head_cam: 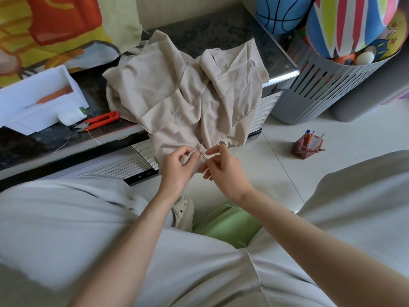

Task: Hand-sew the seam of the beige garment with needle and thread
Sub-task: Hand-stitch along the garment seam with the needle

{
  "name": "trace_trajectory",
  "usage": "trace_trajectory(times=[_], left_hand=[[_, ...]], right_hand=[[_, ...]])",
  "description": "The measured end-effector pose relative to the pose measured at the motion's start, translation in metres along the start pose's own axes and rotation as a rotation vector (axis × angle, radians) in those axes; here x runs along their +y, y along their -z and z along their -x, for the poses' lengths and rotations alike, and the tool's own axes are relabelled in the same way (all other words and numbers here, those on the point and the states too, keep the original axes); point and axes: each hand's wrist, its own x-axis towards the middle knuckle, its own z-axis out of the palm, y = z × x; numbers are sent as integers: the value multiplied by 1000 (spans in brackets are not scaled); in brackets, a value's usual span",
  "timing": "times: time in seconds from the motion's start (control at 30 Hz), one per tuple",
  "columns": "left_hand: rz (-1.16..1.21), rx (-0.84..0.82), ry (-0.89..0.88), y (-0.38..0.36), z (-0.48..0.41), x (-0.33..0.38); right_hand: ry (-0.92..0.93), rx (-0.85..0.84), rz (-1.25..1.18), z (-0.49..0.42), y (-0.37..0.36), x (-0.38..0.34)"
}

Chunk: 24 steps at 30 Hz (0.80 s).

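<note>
The garment (177, 85) lies rumpled on the dark tabletop (232, 34) with its lower edge hanging over the near side, and both hands are at that hanging hem. The left hand (177, 167) has its grip clamped on a small fold of the cloth, thumb over curled fingers. The right hand (223, 167) is just beside it, thumb and forefinger brought together at the fold. Whether that grip is closed on the needle, the thread or nothing, I cannot tell.

Risks, as I judge them: the cloth looks thin and loosely bunched, so a stitch could catch a second layer behind the fold and join what should stay apart. The hanging weight of the garment could drag the fold out of the left pinch, and the seam line would wander. With the fingers so close (the two hands nearly touch), a push of the needle could prick the left fingertips.

Hard to see: needle and thread are too fine to make out, the fingers cover the seam, and the underside of the fold is hidden. The orange snips (100, 120) lie well apart on the tabletop, to the left
</note>
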Motion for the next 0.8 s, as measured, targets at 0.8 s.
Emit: trace_trajectory(times=[0.8], left_hand=[[-55, -146, -134, 3, 4, -2]], right_hand=[[64, 125, 202, -8, 4, 12]])
